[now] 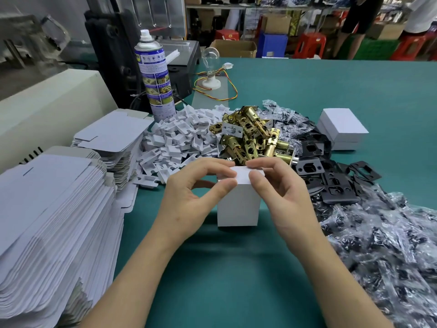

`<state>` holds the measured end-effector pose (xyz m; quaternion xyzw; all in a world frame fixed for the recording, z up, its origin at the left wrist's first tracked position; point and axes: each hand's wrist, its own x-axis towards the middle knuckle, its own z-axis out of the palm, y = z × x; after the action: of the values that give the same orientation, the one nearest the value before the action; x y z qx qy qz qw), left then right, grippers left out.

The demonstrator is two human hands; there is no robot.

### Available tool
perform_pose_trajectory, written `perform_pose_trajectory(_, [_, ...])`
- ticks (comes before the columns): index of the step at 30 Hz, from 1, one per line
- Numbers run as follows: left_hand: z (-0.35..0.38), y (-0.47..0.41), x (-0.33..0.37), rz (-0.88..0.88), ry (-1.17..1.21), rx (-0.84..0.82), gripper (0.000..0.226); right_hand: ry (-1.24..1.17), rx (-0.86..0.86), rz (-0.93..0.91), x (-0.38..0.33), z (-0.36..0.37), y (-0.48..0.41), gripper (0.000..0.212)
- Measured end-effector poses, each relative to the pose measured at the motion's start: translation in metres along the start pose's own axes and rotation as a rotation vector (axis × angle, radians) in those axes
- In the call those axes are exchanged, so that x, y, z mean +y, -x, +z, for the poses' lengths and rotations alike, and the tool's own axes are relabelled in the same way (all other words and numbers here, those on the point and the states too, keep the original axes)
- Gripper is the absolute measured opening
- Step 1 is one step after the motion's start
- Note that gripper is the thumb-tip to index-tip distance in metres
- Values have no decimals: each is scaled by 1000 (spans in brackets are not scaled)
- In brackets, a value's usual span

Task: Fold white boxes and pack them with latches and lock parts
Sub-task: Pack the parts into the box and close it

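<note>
A small white box stands upright on the green table in the middle of the view. My left hand pinches its top flap from the left, thumb in front and fingers behind. My right hand pinches the same top edge from the right. Just behind the box lies a heap of brass latches. Black strike plates are spread to the right of the box. Flat unfolded box blanks are stacked at the left. Two closed white boxes are stacked at the right rear.
A pile of small white card inserts lies behind my left hand. Clear bags of dark parts cover the right side. A spray can, a beige machine and a light bulb with wires stand at the back.
</note>
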<state>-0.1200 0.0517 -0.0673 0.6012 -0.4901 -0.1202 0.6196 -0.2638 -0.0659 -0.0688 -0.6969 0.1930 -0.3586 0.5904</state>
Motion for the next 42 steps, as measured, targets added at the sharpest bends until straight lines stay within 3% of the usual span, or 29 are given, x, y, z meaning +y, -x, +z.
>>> perform_pose_trajectory(3, [0,0,1,-20,16,-3,13,54,17,-33,-1,1,2,24])
perform_pose_trajectory(11, [2,1,2,-8,3,14,13,114,24,-89,-2,1,3,12])
perform_pose_trajectory(23, [-2,2,-7,49,-34,-25,21,152,57,-273,-1,-2,2,14])
perform_pose_trajectory(28, [-2,1,-9,208,-134,24,18,113,57,-269,2,-2,2,15])
perform_pose_trajectory(37, [-1,2,-8,100,-61,37,16,94,20,-198,2,-4,4,17])
perform_pose_trajectory(42, [-2,2,-8,131,-92,15,19,53,36,-205,4,-3,3,14])
